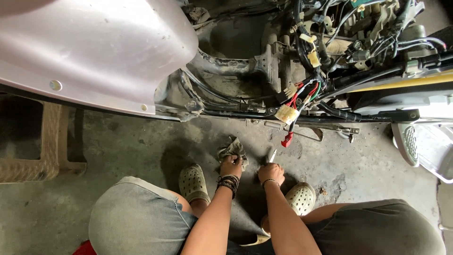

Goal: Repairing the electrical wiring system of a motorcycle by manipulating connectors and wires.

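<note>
The person squats low on the concrete floor (118, 156) in front of a stripped-down scooter, both arms reaching down between the knees. The left hand (230, 166) has its grip clamped on a crumpled, dirty rag (232, 148), which bunches up just beyond the knuckles and rests on the floor. Close beside it, the right hand (271, 173) has its grip closed around a small slim tool (272, 155) whose pale tip pokes up past the fingers; what kind of tool it is I cannot tell. The two hands sit near each other without touching.

Further out from both hands, the scooter's open frame shows a tangle of wiring (302, 97) with a red connector (286, 140) dangling just beyond the right hand. A silvery body panel (89, 52) hangs above and outward of the left hand. Beige perforated clogs (193, 182) sit on either side of the wrists, and a beaded band circles the left wrist (228, 183).
</note>
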